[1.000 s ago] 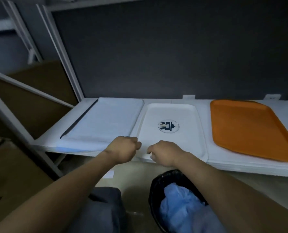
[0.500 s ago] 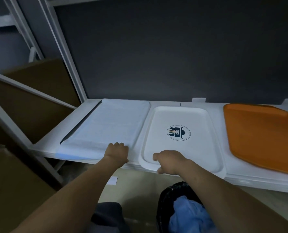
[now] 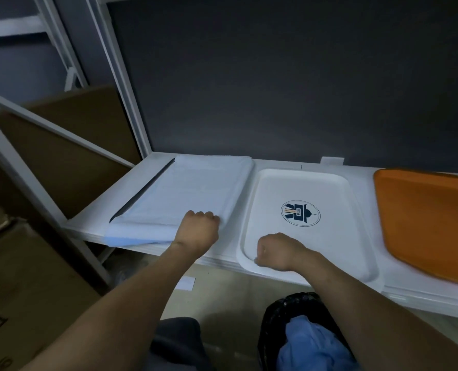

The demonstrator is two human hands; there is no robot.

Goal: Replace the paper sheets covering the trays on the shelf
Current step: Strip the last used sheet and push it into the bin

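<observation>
On the white shelf (image 3: 95,216), left grip (image 3: 197,227) pinches pale blue paper sheet (image 3: 195,188).
Right grip (image 3: 278,251) clasps rim of white plastic tray (image 3: 302,187).

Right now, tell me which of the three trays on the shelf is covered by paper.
The dark leftmost tray, hidden under a pale blue paper sheet. The white plastic tray with the round logo and the orange plastic tray lie bare.

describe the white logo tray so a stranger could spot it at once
On the white shelf against the dark wall, three trays lie in a row. It is the middle one, a bare white plastic tray between a paper-covered tray and an orange plastic tray. Only it bears a round dark-blue emblem.
</observation>
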